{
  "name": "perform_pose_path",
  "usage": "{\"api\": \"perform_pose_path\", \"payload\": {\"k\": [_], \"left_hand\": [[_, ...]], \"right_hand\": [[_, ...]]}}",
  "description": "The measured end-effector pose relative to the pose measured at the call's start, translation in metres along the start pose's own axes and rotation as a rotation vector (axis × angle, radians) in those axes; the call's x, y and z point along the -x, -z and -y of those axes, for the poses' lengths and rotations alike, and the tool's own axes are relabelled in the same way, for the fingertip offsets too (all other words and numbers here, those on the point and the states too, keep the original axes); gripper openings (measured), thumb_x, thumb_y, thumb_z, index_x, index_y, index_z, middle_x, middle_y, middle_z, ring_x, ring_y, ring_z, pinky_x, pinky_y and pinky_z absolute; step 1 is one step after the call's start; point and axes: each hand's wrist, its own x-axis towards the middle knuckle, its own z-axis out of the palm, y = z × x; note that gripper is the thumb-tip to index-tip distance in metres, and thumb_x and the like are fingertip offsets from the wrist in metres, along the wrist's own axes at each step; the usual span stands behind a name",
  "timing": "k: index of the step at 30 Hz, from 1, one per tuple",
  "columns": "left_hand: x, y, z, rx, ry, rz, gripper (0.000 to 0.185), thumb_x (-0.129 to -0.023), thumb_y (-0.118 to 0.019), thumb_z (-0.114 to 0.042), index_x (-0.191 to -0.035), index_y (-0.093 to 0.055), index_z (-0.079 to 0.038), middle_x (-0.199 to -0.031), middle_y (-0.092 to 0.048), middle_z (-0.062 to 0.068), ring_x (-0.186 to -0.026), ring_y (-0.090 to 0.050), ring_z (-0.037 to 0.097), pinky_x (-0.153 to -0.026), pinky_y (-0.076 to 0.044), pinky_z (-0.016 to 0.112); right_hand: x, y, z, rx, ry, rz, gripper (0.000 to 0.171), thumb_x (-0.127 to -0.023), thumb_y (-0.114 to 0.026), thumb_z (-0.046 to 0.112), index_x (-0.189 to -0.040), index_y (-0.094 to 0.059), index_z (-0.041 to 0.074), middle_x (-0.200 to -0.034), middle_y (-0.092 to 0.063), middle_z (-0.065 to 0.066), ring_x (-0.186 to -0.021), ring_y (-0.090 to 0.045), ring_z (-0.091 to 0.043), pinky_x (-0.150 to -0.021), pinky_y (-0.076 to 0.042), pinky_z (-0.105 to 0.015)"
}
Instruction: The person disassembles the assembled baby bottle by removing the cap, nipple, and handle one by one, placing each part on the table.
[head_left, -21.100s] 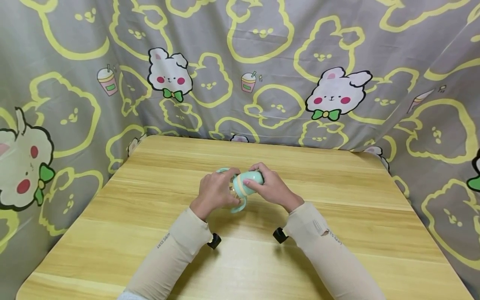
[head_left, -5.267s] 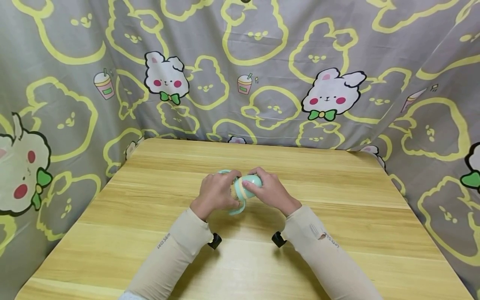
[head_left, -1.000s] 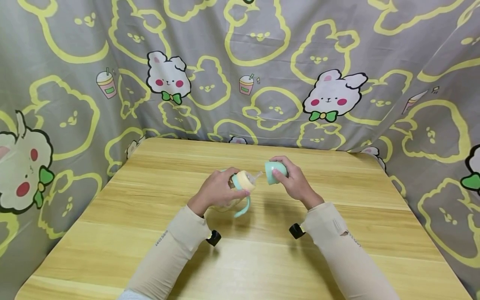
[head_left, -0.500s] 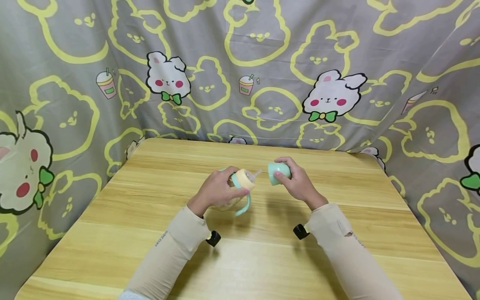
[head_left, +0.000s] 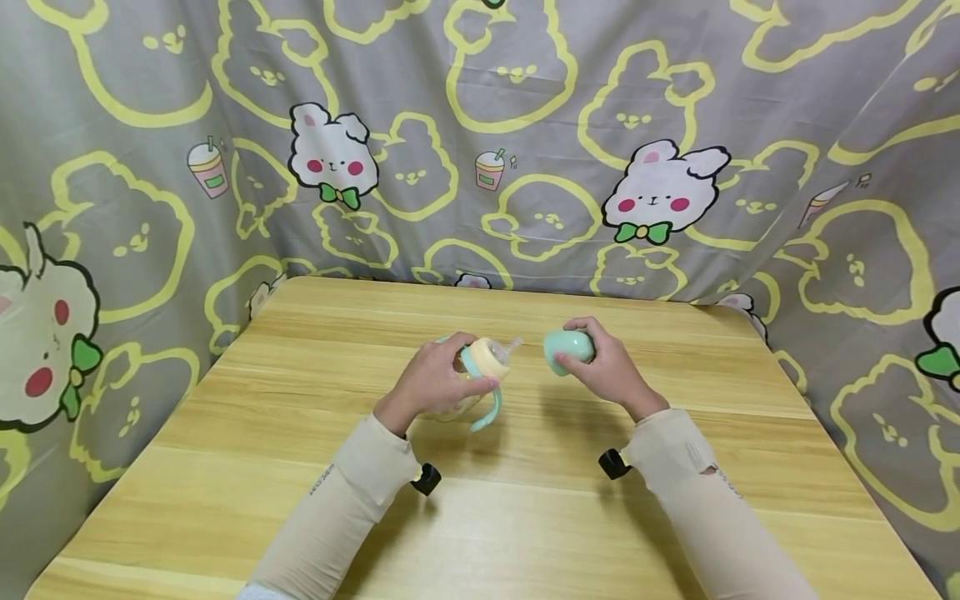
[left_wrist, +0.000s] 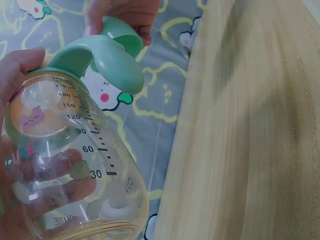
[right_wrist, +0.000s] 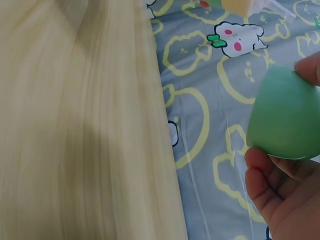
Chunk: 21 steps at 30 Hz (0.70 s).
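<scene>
My left hand (head_left: 431, 379) grips a clear baby bottle (head_left: 471, 385) with mint green handles and a yellow collar, held on its side just above the wooden table (head_left: 480, 517). Its clear teat (head_left: 512, 348) points right. In the left wrist view the bottle (left_wrist: 75, 165) shows printed measure marks and a green handle (left_wrist: 107, 57). My right hand (head_left: 603, 367) holds the mint green cap (head_left: 567, 347) a short way right of the teat, apart from the bottle. The right wrist view shows the cap (right_wrist: 287, 115) between fingers and thumb.
A grey curtain (head_left: 480, 142) printed with yellow bear outlines and white rabbits hangs round the table's back and sides. Beige sleeves cover both forearms. Black camera mounts (head_left: 426, 478) sit under each wrist.
The cap came off the bottle: earlier both hands held them joined. Over the last second my right hand has drawn the cap further right, away from the teat. The left hand stays put.
</scene>
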Motion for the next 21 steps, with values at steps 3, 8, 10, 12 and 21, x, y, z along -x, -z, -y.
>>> {"api": "perform_pose_path", "payload": {"k": [3, 8, 10, 12, 21], "left_hand": [[-0.001, -0.001, 0.0, 0.007, 0.0, 0.006, 0.058, -0.075, -0.078, -0.047, -0.119, -0.062, -0.012, -0.083, -0.065, -0.003, -0.073, -0.059, 0.013, -0.067, -0.049, 0.032], [-0.001, -0.003, 0.002, 0.015, -0.005, 0.005, 0.058, -0.075, -0.078, -0.047, -0.119, -0.062, -0.012, -0.084, -0.065, -0.003, -0.074, -0.059, 0.013, -0.067, -0.049, 0.032], [0.0, -0.003, 0.002, 0.017, -0.01, 0.003, 0.058, -0.075, -0.079, -0.046, -0.119, -0.062, -0.012, -0.083, -0.065, -0.004, -0.073, -0.059, 0.013, -0.066, -0.049, 0.032], [-0.001, -0.003, 0.003, 0.019, -0.016, 0.001, 0.058, -0.075, -0.079, -0.046, -0.119, -0.062, -0.012, -0.083, -0.065, -0.004, -0.072, -0.059, 0.013, -0.066, -0.049, 0.032], [-0.001, -0.003, 0.005, 0.044, -0.022, 0.011, 0.057, -0.075, -0.079, -0.045, -0.119, -0.062, -0.013, -0.086, -0.066, -0.005, -0.076, -0.062, 0.015, -0.068, -0.049, 0.032]], "right_hand": [[0.001, 0.003, -0.003, 0.022, -0.018, -0.003, 0.05, -0.089, -0.069, 0.022, -0.128, -0.044, 0.004, -0.123, -0.053, -0.025, -0.097, -0.059, -0.037, -0.075, -0.05, -0.045], [0.004, 0.005, -0.011, 0.063, -0.061, -0.008, 0.052, -0.087, -0.073, 0.026, -0.125, -0.045, 0.003, -0.121, -0.054, -0.021, -0.097, -0.059, -0.036, -0.076, -0.05, -0.046], [0.006, 0.006, -0.014, 0.076, -0.087, -0.01, 0.052, -0.086, -0.073, 0.027, -0.124, -0.045, 0.005, -0.12, -0.054, -0.02, -0.096, -0.059, -0.035, -0.076, -0.05, -0.046], [0.007, 0.008, -0.017, 0.085, -0.11, -0.018, 0.052, -0.085, -0.074, 0.028, -0.123, -0.046, 0.007, -0.119, -0.054, -0.019, -0.096, -0.058, -0.035, -0.076, -0.049, -0.046], [0.011, 0.015, -0.035, 0.129, -0.161, -0.045, 0.052, -0.084, -0.075, 0.035, -0.122, -0.048, 0.01, -0.116, -0.056, -0.016, -0.094, -0.058, -0.033, -0.075, -0.048, -0.044]]}}
